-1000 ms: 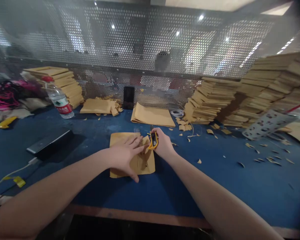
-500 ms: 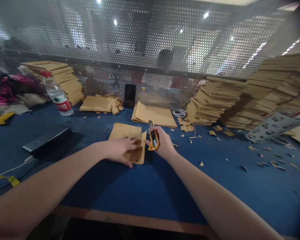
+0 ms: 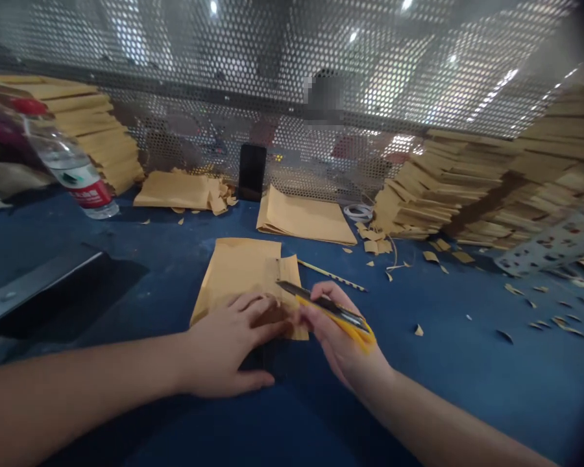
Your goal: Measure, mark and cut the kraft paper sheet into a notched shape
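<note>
Left hand [image 3: 233, 344] is lying spread and palm-down, grasping nothing, fingers pressing on the kraft-paper envelope [image 3: 238, 266]. Right hand [image 3: 348, 344] is gripping the yellow-handled utility knife [image 3: 338, 316]; blade is pointing left over the envelope's right part. Can't tell if the tip is touching.

Envelope is lying flat on the blue tabletop [image 3: 165, 259], front and center, between the hands and partly under the left one. A clear plastic piece [image 3: 278, 267] is sitting on it, mostly hidden by fingers. Thin pale strip [image 3: 333, 275] is lying just right of the envelope.

Behind: folded kraft sheets [image 3: 309, 219] are lying flat, black phone [image 3: 252, 172] is standing upright by the perforated metal screen [image 3: 199, 58], coiled white cable [image 3: 359, 212] is sitting near paper scraps [image 3: 377, 245]. Red-capped bottle [image 3: 80, 175] is standing at left, in front of the left envelope stack [image 3: 109, 139]. Right envelope stack [image 3: 431, 188] is leaning. Dark device [image 3: 43, 285] is resting front left.
</note>
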`<state>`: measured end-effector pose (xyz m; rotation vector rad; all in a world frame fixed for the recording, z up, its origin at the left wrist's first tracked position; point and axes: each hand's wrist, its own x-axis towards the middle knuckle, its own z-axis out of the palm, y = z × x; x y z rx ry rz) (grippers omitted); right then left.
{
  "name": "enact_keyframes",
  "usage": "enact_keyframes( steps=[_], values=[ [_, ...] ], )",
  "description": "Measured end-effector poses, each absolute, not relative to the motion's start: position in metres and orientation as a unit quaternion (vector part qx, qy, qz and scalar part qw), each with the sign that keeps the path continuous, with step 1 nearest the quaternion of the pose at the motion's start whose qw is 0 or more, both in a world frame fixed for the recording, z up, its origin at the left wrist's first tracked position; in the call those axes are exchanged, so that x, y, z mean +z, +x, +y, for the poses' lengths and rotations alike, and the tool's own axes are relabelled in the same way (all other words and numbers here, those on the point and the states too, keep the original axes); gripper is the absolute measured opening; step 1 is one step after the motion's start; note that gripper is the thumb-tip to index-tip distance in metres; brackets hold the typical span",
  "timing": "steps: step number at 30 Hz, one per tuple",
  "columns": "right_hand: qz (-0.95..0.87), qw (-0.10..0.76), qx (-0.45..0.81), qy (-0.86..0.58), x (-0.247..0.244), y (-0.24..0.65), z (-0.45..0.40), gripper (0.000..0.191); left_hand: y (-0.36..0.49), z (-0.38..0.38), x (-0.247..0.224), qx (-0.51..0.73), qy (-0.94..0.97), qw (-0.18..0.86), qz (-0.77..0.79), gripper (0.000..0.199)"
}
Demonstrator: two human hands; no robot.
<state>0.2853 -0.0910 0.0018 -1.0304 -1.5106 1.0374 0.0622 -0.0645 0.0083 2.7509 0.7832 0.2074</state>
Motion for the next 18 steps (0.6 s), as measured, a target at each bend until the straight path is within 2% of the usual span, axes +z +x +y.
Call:
enact_keyframes(
  steps=[4, 13, 16, 18],
  values=[
    [-0.587, 0.511, 0.434, -0.454, -0.009, 0.296, -0.091, 0.017, 0.059, -0.062, 0.002, 0.073, 0.937, 0.159, 0.302, 0.084],
    [-0.603, 0.468, 0.442, -0.471, -0.007, 0.305, -0.107, 0.018, 0.056, -0.063, -0.003, 0.095, 0.929, 0.174, 0.311, 0.067],
    [-0.637, 0.447, 0.401, -0.484, -0.001, 0.307, -0.109, 0.026, 0.058, -0.063, -0.001, 0.091, 0.925, 0.173, 0.327, 0.060],
    [-0.664, 0.426, 0.376, -0.487, 0.003, 0.309, -0.108, 0.031, 0.059, -0.064, 0.002, 0.072, 0.921, 0.165, 0.345, 0.063]
  ],
)
